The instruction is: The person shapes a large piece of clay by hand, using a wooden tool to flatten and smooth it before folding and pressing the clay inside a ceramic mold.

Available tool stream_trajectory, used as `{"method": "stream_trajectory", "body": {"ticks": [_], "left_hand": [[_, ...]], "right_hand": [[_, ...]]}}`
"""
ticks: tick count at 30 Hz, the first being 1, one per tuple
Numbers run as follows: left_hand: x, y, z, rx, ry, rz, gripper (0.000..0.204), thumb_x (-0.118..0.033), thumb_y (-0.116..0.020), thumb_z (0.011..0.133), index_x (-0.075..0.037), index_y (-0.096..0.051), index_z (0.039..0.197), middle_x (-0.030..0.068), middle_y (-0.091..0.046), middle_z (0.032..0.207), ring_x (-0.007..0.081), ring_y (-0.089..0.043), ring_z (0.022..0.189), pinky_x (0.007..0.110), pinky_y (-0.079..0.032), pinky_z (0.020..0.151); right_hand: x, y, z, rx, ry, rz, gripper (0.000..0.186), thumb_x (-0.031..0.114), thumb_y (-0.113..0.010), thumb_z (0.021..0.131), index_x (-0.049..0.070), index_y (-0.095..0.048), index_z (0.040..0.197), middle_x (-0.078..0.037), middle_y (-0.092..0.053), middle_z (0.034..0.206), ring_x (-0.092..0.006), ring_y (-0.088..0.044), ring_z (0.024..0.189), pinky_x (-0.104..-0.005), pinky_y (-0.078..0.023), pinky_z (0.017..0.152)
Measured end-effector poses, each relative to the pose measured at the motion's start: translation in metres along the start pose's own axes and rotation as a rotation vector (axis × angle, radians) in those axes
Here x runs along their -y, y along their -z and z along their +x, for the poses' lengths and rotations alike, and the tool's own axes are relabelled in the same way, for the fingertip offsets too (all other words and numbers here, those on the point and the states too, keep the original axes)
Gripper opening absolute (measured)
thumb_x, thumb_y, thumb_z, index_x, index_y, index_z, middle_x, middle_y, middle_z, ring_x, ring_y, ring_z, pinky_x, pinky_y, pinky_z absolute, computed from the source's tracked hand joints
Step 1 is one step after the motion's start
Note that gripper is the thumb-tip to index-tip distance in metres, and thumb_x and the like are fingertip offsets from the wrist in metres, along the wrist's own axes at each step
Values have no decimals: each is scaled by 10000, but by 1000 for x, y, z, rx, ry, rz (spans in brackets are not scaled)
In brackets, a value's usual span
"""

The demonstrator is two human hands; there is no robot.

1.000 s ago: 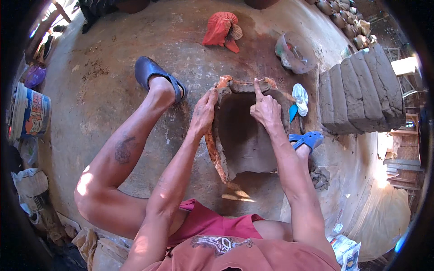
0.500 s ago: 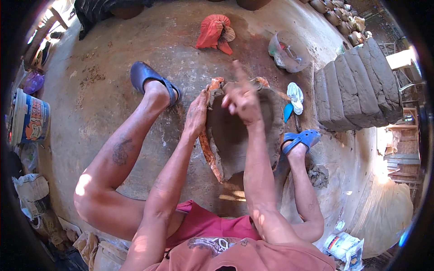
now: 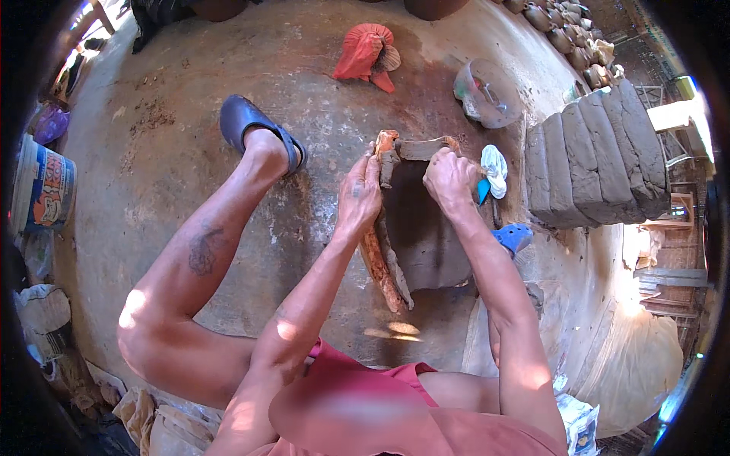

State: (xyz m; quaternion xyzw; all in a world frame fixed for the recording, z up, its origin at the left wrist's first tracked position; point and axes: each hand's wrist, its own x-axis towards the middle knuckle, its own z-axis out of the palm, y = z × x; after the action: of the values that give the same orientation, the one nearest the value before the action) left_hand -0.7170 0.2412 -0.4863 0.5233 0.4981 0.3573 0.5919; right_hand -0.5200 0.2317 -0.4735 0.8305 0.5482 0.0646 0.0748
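A mould (image 3: 377,254) with orange-stained edges and a lining of dark grey clay (image 3: 426,228) lies on the floor between my legs. My left hand (image 3: 357,196) grips its upper left side, fingers together along the rim, beside a thick clay lip. My right hand (image 3: 447,178) is curled at the upper right corner, its fingers closed against the clay rim; their tips are partly hidden. A strip of clay (image 3: 417,150) runs along the far edge between the hands.
Stacked clay slabs (image 3: 597,156) stand at right, near a white cloth (image 3: 494,169) and teal piece (image 3: 483,190). Beyond are a red cloth bundle (image 3: 357,57), plastic bowl (image 3: 487,91) and round pots (image 3: 563,30). A bucket (image 3: 46,182) stands left; my clogged left foot (image 3: 255,133) lies left of the mould.
My right index finger was extended on the far rim, then the hand lifted over the hollow; now it is curled at the right corner. My left hand stays on the left rim.
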Motion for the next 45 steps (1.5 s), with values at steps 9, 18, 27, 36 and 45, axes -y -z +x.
{"method": "stream_trajectory", "body": {"ticks": [9, 18, 27, 36, 45], "left_hand": [[30, -1, 13, -5, -59, 32, 493, -370, -415, 1118, -70, -555, 1484, 211, -675, 1342, 330, -629, 1270, 407, -457, 1071], [53, 27, 23, 83, 30, -295, 516, -398, -423, 1123, -25, -596, 1436, 106, -680, 1335, 175, -593, 1216, 318, -432, 1069], [37, 22, 15, 49, -16, -157, 555, -407, -426, 1122, 25, -579, 1435, 120, -663, 1374, 195, -578, 1271, 308, -406, 1097], [61, 26, 30, 72, 86, -172, 581, -412, -424, 1123, 35, -537, 1475, 118, -592, 1457, 192, -529, 1324, 329, -384, 1126], [61, 35, 29, -17, 165, -172, 632, -482, -387, 1123, 41, -571, 1428, 117, -616, 1400, 195, -548, 1274, 322, -406, 1090]], "right_hand": [[30, -19, -4, 70, -3, 339, 231, 190, -632, 845, 3, -740, 928, -258, -751, 956, -429, -743, 927, -519, -592, 839], [15, 74, -24, -154, 38, 1833, 321, 342, -625, 1021, 62, -672, 871, -52, -684, 722, -105, -656, 609, -225, -469, 526], [-223, 63, -144, -635, -208, 593, 402, 187, -782, 908, 36, -482, 686, 39, -450, 616, -86, -367, 579, -279, -366, 550], [-398, -59, -280, -122, -907, -41, 438, 303, -730, 962, 37, -680, 1305, -170, -719, 854, -310, -717, 975, -452, -529, 811], [-211, -102, -61, -60, -136, 326, 316, 151, -662, 884, 222, -742, 1181, -215, -692, 1137, -388, -703, 997, -484, -578, 860]]}}
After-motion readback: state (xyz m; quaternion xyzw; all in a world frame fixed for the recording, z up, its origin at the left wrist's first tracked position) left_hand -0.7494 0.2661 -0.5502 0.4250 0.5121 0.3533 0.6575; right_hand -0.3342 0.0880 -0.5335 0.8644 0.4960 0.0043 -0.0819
